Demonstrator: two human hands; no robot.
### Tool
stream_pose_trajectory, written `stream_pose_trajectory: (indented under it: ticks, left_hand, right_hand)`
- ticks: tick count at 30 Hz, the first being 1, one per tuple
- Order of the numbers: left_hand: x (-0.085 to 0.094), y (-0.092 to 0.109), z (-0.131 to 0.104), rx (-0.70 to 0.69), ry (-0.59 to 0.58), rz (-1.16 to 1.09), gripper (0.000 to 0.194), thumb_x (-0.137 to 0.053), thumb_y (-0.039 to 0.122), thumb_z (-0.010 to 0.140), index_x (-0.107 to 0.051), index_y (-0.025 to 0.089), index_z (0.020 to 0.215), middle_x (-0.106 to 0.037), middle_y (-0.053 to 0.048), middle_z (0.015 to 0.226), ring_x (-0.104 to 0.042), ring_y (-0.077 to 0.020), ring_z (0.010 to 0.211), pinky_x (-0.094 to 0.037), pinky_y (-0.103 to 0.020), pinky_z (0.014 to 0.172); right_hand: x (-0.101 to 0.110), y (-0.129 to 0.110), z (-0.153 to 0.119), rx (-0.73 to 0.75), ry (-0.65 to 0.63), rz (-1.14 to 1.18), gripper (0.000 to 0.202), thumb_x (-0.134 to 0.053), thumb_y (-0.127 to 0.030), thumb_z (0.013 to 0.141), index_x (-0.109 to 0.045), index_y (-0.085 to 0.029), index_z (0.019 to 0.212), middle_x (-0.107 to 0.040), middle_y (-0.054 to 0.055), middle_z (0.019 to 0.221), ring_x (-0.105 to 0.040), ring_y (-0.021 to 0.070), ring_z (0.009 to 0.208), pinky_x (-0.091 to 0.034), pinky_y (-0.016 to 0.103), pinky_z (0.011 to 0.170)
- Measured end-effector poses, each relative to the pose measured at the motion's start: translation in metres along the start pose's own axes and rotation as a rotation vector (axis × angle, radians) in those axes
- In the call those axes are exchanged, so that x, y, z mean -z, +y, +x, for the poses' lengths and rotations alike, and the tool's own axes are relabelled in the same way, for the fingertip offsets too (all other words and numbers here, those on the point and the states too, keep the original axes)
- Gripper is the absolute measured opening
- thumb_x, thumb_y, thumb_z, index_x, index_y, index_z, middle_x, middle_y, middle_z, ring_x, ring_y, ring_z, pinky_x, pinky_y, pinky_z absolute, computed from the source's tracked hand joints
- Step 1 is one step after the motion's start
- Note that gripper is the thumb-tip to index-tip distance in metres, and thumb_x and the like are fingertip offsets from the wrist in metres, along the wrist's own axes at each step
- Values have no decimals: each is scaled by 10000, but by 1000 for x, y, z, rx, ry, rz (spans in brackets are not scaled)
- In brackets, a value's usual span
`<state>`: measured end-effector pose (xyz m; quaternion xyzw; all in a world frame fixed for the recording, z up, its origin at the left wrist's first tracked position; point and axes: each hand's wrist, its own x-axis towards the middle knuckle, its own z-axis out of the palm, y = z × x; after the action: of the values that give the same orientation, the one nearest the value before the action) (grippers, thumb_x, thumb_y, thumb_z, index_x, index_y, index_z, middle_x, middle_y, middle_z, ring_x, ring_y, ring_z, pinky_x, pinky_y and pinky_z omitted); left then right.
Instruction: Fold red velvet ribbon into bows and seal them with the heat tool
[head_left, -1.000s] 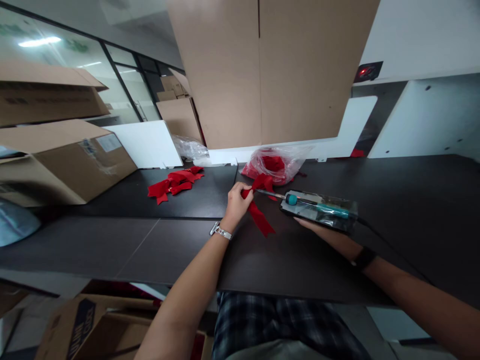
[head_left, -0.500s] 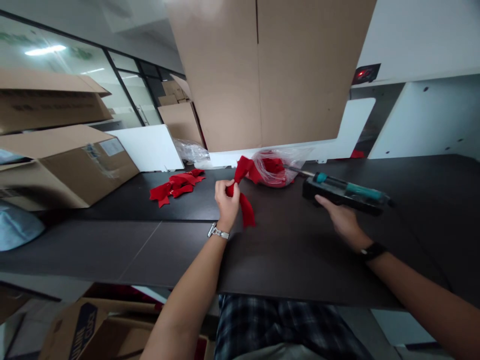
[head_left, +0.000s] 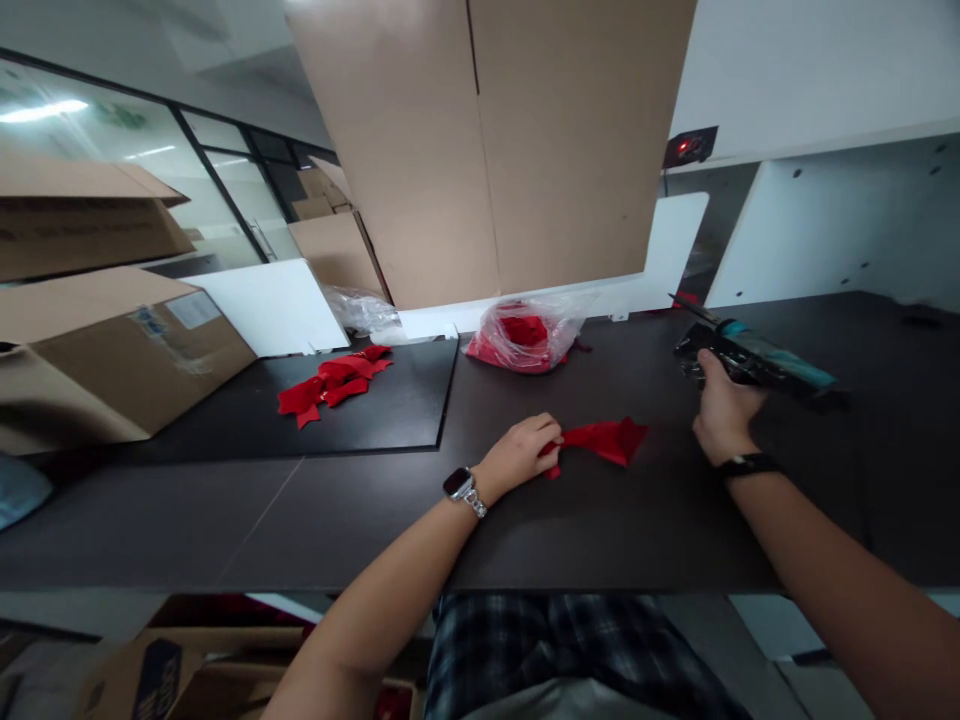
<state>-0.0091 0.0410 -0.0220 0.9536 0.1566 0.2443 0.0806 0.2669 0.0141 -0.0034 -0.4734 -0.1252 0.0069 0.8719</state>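
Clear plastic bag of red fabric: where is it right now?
In the head view, the clear plastic bag sits on the dark table beyond the left hand, in front of the large cardboard, right of the red bows.

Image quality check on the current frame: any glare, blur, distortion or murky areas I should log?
Head view: the ceiling light at upper left is blown out; soft sheen on the black board; glare on the plastic bag; the tool in the right hand looks smeared; wide-angle stretching toward the edges; the area under the table is dim.
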Motion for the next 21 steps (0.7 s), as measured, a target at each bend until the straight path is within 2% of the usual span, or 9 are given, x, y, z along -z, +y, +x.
stream_pose_trajectory:
  ticks: [6, 15, 21]
  left_hand:
    - [-3, -5, 0, 102, 4, -10, 122, -485, 200, 879, -589, 141, 904, -586, -58, 986, -532, -115, 894, -431, -215, 838]
    - [-3, -5, 7, 34, -119, -76, 278, -424, 307, 926, -652, 150, 943, -624, -70, 1034, -572, -120, 974, -449, -238, 901]
    - [1, 0, 2, 112, -126, -87, 258, -470, 317, 903, -647, 164, 1012, -609, -69, 1090, -581, -126, 1000, -460, -250, 916]
  right_hand:
    - [0, 11, -2, -18, -45, -12, 547, -766, -254, 552, -592, -77, 1040, -636, 123, 1192, -608, 222, 1109, -459, 364, 1007]
    - [-2, 19, 3, -17, -50, -95, 506, -766, -284, 541, -610, -97, 985, -662, 110, 1132, -622, 237, 1066, -472, 400, 977]
    - [4, 33, 15, 33, -30, -172, 486, -776, -340, 544, -623, -104, 940, -670, 113, 1110, -616, 250, 1068, -425, 419, 1020]
